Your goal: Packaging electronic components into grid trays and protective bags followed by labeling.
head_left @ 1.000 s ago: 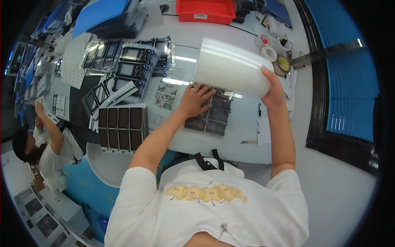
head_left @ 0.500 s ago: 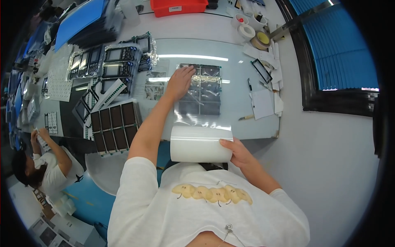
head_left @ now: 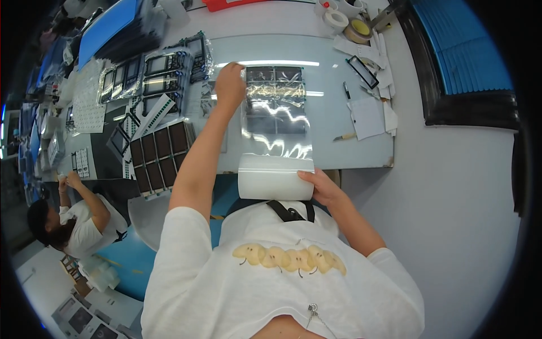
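Note:
A thick roll of clear plastic film (head_left: 271, 183) is held close to my body at the table's front edge, with my right hand (head_left: 324, 186) gripping its right end. From it a clear film strip (head_left: 276, 146) runs away from me over a dark sheet of panels (head_left: 275, 121) lying flat on the table. Wrinkles and glare cross the strip. My left hand (head_left: 230, 89) is at the far left corner of the strip, its fingers closed on the film's edge; the fingertips are partly hidden.
Bagged black frames (head_left: 164, 73) and a stack of brown panels (head_left: 161, 155) lie to the left. A knife (head_left: 344, 137), white paper (head_left: 367, 118), a pen (head_left: 346, 89), a black frame (head_left: 362, 72) and tape rolls (head_left: 358, 31) are on the right. A co-worker (head_left: 79, 220) sits at far left.
My left hand has moved from the top of the dark sheet leftward to the film's far left corner. The film looks more rippled. The whole view has shifted slightly.

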Action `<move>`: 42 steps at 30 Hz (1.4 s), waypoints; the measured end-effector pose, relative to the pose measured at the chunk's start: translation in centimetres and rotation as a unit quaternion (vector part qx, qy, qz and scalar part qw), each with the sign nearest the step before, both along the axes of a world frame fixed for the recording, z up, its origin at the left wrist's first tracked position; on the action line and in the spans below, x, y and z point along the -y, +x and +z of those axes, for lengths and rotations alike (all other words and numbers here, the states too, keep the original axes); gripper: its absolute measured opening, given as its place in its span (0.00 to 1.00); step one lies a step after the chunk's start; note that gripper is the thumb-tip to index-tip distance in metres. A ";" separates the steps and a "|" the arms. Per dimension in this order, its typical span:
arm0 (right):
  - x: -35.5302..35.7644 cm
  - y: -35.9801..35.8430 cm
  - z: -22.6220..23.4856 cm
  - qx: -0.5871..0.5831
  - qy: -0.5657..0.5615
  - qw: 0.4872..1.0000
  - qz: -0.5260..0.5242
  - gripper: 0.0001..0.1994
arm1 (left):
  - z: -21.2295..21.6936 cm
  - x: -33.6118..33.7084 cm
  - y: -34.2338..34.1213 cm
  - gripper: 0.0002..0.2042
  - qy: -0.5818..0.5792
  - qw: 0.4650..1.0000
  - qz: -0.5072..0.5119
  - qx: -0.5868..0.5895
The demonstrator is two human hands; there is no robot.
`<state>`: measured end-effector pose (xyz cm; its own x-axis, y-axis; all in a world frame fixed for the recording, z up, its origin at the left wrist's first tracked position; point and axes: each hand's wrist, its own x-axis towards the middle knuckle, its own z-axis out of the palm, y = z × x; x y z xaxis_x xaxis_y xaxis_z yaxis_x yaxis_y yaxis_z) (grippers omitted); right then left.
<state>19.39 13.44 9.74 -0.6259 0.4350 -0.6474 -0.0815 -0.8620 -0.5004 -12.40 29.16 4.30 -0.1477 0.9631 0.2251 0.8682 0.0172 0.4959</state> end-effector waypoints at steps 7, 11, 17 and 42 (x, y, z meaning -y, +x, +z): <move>0.4 -0.4 -1.3 -0.014 -0.016 1.000 -0.007 0.25 | -3.8 -2.7 6.4 0.24 -0.037 0.959 -0.253 -0.121; 0.2 0.0 -2.5 -0.014 -0.044 0.999 -0.015 0.25 | -4.6 -1.3 6.9 0.28 0.052 0.966 -0.202 -0.155; 0.1 0.3 -2.6 -0.017 -0.052 0.998 0.001 0.25 | -2.0 4.2 7.4 0.31 0.010 0.997 -0.009 -0.081; -16.4 -6.1 -5.9 0.275 0.674 0.684 0.042 0.08 | 2.2 21.1 6.2 0.35 -0.305 0.614 0.191 0.702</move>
